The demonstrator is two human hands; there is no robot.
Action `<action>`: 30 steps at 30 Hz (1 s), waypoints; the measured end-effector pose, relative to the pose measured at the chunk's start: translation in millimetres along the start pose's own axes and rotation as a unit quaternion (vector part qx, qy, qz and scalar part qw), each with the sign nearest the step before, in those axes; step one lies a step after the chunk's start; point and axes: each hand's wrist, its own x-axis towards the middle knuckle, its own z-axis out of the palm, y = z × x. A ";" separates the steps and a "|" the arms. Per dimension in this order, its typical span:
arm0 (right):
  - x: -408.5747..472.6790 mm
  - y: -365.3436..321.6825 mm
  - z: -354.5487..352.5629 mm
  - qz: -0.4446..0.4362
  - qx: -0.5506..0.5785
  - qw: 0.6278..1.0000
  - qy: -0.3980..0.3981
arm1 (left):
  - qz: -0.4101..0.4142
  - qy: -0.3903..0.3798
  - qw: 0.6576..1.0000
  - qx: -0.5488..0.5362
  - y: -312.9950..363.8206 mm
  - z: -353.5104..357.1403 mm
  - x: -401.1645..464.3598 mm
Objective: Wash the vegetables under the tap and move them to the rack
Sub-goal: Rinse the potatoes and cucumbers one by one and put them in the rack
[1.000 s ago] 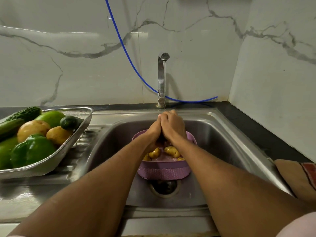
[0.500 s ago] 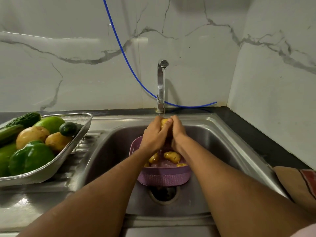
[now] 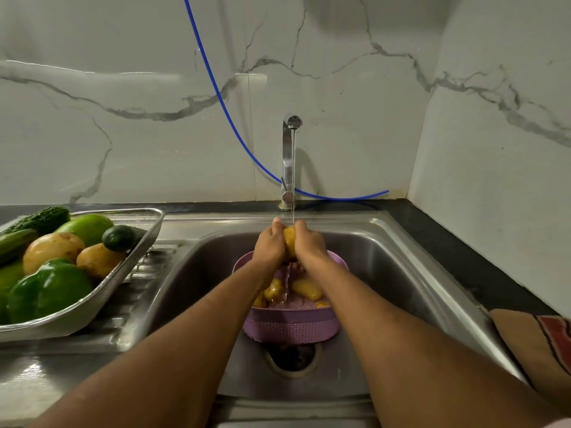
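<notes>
1. Leftmost, a metal rack (image 3: 136, 257) sits on the steel draining board, just beside the sink. It holds a green bell pepper (image 3: 49, 291), two large potatoes (image 3: 52, 250), a round green fruit or vegetable (image 3: 88, 227), a small dark cucumber (image 3: 119, 237) and a bumpy bitter gourd (image 3: 40, 219) at the back.
2. Next comes the sink (image 3: 411, 273), a steel basin with its drain visible near the front.
3. Inside the basin, a purple colander (image 3: 290, 327) stands over the drain. Several small yellow potatoes lie in it, among them one (image 3: 307, 290) under the right wrist.
4. Above the colander, the left hand (image 3: 270, 245) and the right hand (image 3: 309, 245) are pressed together around one potato (image 3: 289, 239). Fingers of both hands curl round it, gripping it from either side, with only a strip of yellow skin showing between them.
5. A thin stream from the tap (image 3: 289, 156) falls onto that held potato, and water runs off below the hands into the colander.
6. Behind the tap, a blue hose (image 3: 230, 118) hangs down the marble wall and trails to the right along the counter.
7. Far right, a patterned cloth (image 3: 537, 344) lies on the dark counter, beside the sink's edge.
</notes>
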 end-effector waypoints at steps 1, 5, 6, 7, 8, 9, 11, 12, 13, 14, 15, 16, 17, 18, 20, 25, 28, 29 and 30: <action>0.2 -0.9 -1.0 0.012 0.029 0.999 -0.004 | 0.025 -0.010 0.999 0.026 -1.3 1.9 -1.6; -0.7 -0.8 -7.7 0.052 0.094 0.994 -0.014 | 0.097 -0.052 0.975 0.192 -9.4 9.0 -3.9; -1.4 -0.5 -9.2 0.067 0.104 0.992 -0.017 | 0.108 -0.065 0.965 0.229 -12.4 8.9 -3.5; -1.5 0.2 -10.7 0.080 0.110 0.990 -0.021 | 0.122 -0.076 0.955 0.258 -14.4 8.3 -5.0; -1.4 0.4 -11.7 0.089 0.115 0.989 -0.026 | 0.144 -0.078 0.946 0.279 -16.7 7.1 -5.7; -0.5 0.2 -12.2 0.093 0.115 0.988 -0.032 | 0.162 -0.075 0.939 0.294 -17.0 5.5 -7.4; 0.4 -0.1 -11.8 0.085 0.103 0.990 -0.041 | 0.180 -0.063 0.930 0.315 -15.7 1.7 -8.6; 0.4 -0.2 -10.9 0.080 0.094 0.991 -0.045 | 0.187 -0.056 0.925 0.325 -15.4 0.3 -8.5; 0.6 -0.7 -9.9 0.077 0.090 0.992 -0.050 | 0.194 -0.050 0.924 0.326 -15.0 -1.1 -7.9; 0.8 -0.9 -8.4 0.074 0.093 0.991 -0.055 | 0.202 -0.041 0.926 0.315 -14.6 -3.0 -7.9; 0.5 -1.7 -7.1 0.074 0.100 0.990 -0.059 | 0.210 -0.024 0.931 0.299 -13.6 -4.7 -8.1; 0.8 -2.4 -5.7 0.077 0.103 0.990 -0.062 | 0.219 -0.005 0.933 0.287 -12.8 -6.3 -7.8; 1.1 -3.3 -4.5 0.081 0.099 0.990 -0.067 | 0.225 0.009 0.934 0.277 -10.8 -7.2 -8.6; 1.5 -4.3 -4.2 0.081 0.088 0.990 -0.068 | 0.225 0.018 0.937 0.266 -7.7 -7.4 -9.5; -2.6 -6.3 -6.4 0.073 0.034 0.995 -0.063 | 0.193 0.029 0.950 0.243 -3.2 -7.0 -8.3; -10.4 2.2 -10.3 0.022 -0.077 0.992 -0.102 | -0.015 -0.006 0.997 0.079 -7.6 -9.6 3.6; -6.6 10.1 -10.0 -0.027 -0.144 0.984 -0.096 | -0.087 -0.033 0.993 0.067 -6.9 -10.2 -0.9; -6.8 10.7 -10.3 -0.049 -0.156 0.983 -0.087 | -0.089 -0.040 0.993 0.066 -6.4 -9.6 -1.6; -7.2 11.2 -11.5 -0.068 -0.156 0.982 -0.078 | -0.077 -0.046 0.994 0.063 -7.0 -7.8 -0.9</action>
